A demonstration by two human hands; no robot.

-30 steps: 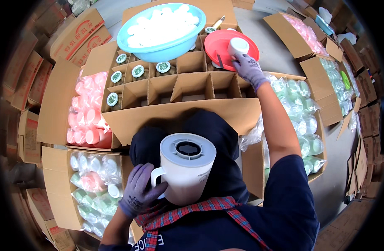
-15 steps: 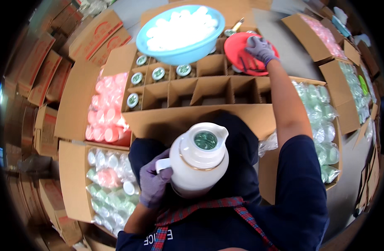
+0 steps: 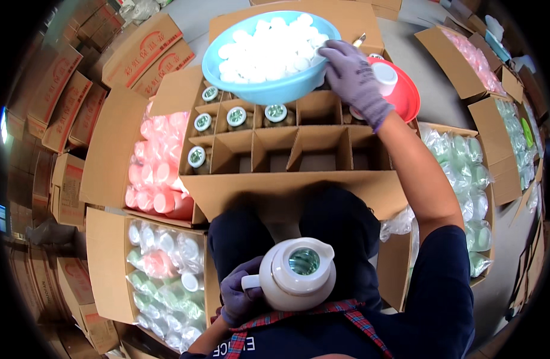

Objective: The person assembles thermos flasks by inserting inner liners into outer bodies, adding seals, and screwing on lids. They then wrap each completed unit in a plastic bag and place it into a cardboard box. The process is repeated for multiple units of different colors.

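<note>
On my lap stands a white jug (image 3: 296, 284) with a spout and a mirrored, open mouth. My left hand (image 3: 242, 290), in a purple-grey glove, is closed around its handle. My right hand (image 3: 354, 78), gloved the same way, reaches out with its fingers stretched to the right rim of a light blue basin (image 3: 245, 94). White stoppers (image 3: 275, 51) fill this basin, and my fingertips are at the nearest ones. A white cup-shaped lid (image 3: 384, 78) shows beside my right hand, over a red dish (image 3: 408, 90); my hand covers part of the dish.
The basin rests on a divided cardboard box (image 3: 287, 185) holding several silvery glass liners (image 3: 236, 116). Open cartons with pink jugs (image 3: 158, 170) and bagged green jugs (image 3: 167, 290) stand left. Another box of bagged green ones (image 3: 466, 179) stands right.
My right hand has moved left from the red dish to the basin's rim. The white lid shows clearly over the dish. The jug sits lower in view, still held by its handle.
</note>
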